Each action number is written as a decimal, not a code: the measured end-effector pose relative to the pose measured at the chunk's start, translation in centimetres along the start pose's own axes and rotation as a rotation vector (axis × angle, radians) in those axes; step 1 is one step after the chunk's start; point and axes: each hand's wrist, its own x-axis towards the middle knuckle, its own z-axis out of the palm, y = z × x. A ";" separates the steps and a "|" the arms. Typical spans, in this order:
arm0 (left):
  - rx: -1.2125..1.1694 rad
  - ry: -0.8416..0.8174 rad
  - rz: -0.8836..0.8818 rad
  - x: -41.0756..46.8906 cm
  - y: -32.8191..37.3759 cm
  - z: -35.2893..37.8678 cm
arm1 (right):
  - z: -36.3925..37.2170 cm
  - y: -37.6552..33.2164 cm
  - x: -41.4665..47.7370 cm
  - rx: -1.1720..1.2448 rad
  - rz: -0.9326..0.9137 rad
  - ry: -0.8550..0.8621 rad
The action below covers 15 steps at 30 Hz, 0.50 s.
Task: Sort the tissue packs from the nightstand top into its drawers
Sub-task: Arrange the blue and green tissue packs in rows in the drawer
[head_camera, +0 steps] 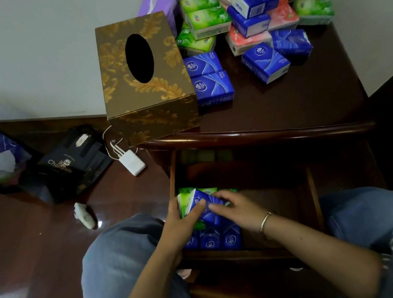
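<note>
So the dark wood nightstand [287,106] takes up most of the right side, and its top is basically a counter buried in tissue packs at the back: blue, green and pink ones in a loose heap [248,29], with a big gold patterned tissue box [144,84] sitting at the front left corner. The top drawer [263,189] is pulled out toward the person's knees. Along its near left edge there's a neat row of blue packs [214,241], and some green packs [186,200] behind those.

Both hands are down in that left part of the drawer. The left hand [180,226] and right hand [235,210] are each clamped on one tilted blue pack [206,204], left grip on its near left side with the thumb across the face, right grip on its right end. The pack sits between the two hands, resting above the row and against the green ones. There's a thin bracelet [266,220] on the right wrist.
</note>
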 end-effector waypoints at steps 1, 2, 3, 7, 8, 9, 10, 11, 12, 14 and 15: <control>0.038 -0.004 0.015 0.0 -0.1 0.2 | 0.0 -0.4 -0.4 -0.012 0.013 -0.011; 0.071 -0.011 0.023 -0.1 -0.2 0.4 | 0.0 -0.5 -0.7 0.012 0.050 -0.012; 0.088 -0.023 0.021 -0.1 -0.3 0.5 | -0.3 -0.4 -1.0 0.066 0.107 -0.021; 0.034 -0.008 -0.073 0.0 -0.5 0.1 | -2.9 0.2 -2.1 0.183 0.316 -0.030; 0.027 0.054 -0.071 0.2 -0.6 -0.2 | -3.7 0.6 -2.0 0.166 0.342 0.029; 0.019 0.117 -0.056 0.5 -0.7 -0.5 | -4.4 1.1 -2.0 0.127 0.369 0.108; 0.008 0.164 -0.035 0.7 -0.8 -0.8 | -4.7 1.9 -1.8 0.080 0.398 0.167; -0.001 0.191 -0.017 0.9 -0.9 -0.9 | -4.6 2.4 -1.7 0.040 0.438 0.176; -0.004 0.201 -0.005 0.9 -0.9 -0.9 | -4.2 3.0 -1.6 0.003 0.478 0.135; -0.007 0.203 -0.002 1.0 -0.8 -0.9 | -2.5 4.3 -1.4 -0.056 0.540 0.053; -0.008 0.203 -0.006 0.9 -0.8 -0.9 | -1.6 5.0 -1.2 -0.103 0.549 0.048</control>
